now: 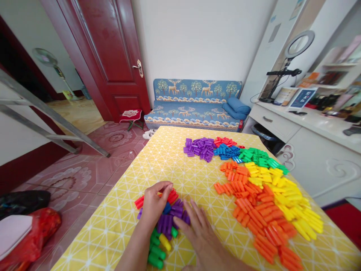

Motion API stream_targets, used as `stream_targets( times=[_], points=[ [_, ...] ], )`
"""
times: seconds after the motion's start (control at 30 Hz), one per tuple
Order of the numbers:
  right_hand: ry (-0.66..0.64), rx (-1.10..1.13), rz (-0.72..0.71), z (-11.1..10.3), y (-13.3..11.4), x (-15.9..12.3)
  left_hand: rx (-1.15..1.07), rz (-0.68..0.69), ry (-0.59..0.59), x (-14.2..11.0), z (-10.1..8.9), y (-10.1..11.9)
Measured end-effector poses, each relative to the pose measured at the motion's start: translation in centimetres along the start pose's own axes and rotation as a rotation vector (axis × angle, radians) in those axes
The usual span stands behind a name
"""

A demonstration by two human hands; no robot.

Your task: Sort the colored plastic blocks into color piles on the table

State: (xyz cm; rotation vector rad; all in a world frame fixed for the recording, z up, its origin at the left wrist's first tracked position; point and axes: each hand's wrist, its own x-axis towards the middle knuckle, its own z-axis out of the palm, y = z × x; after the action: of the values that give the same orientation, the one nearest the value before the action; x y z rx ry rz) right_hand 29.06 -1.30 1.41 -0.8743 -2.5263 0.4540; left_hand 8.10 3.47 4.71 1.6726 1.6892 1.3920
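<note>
Close to me lies a mixed pile of small plastic tubes, with purple tubes (166, 225) in the middle and red tubes (139, 202) at its far side. Green tubes (156, 256) and a yellow tube (165, 242) lie at the near side; a blue tube (167, 208) shows partly between the hands. My left hand (153, 201) is over the pile, its fingers curled in a pinch; whatever they may hold is hidden. My right hand (200, 229) lies spread at the pile's right side, fingertips by the purple tubes.
Across the table (135, 175) tubes lie sorted by colour: a purple heap (200, 147), red heap (224, 142), blue heap (227, 151), green heap (258, 156), yellow heap (293, 197) and orange heap (254, 203). Beyond stand a blue sofa (194, 108) and, right, a white dresser (278, 122).
</note>
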Motion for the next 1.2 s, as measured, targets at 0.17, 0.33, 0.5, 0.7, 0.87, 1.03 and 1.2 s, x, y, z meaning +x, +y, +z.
stream_targets(
  times=[0.17,0.33,0.5,0.7,0.87,1.03,1.2],
  points=[
    [0.139,-0.178,-0.194,5.2,-3.5,1.4,-0.130,-0.183,0.272,0.7,-2.2,-0.8],
    [-0.039,-0.126,-0.356,4.8,-5.4,4.8,-0.173,-0.340,0.530,1.4,-4.5,-2.4],
    [-0.122,-0.089,-0.172,1.4,-5.3,8.4,-0.102,-0.362,0.483,1.5,-4.8,-3.3],
    [-0.020,-0.097,0.093,0.7,-3.4,8.9,0.245,-0.240,0.191,1.4,-4.0,-5.5],
    [0.133,-0.029,0.209,-0.3,-0.6,6.1,0.343,-0.110,0.041,1.1,-2.2,-6.4],
    [0.216,0.124,0.252,-0.2,1.3,3.7,0.197,0.060,-0.145,0.7,-0.2,-5.3],
    [0.249,0.284,0.148,0.1,0.4,3.2,0.203,0.092,-0.158,0.7,0.5,-4.4]
  ],
)
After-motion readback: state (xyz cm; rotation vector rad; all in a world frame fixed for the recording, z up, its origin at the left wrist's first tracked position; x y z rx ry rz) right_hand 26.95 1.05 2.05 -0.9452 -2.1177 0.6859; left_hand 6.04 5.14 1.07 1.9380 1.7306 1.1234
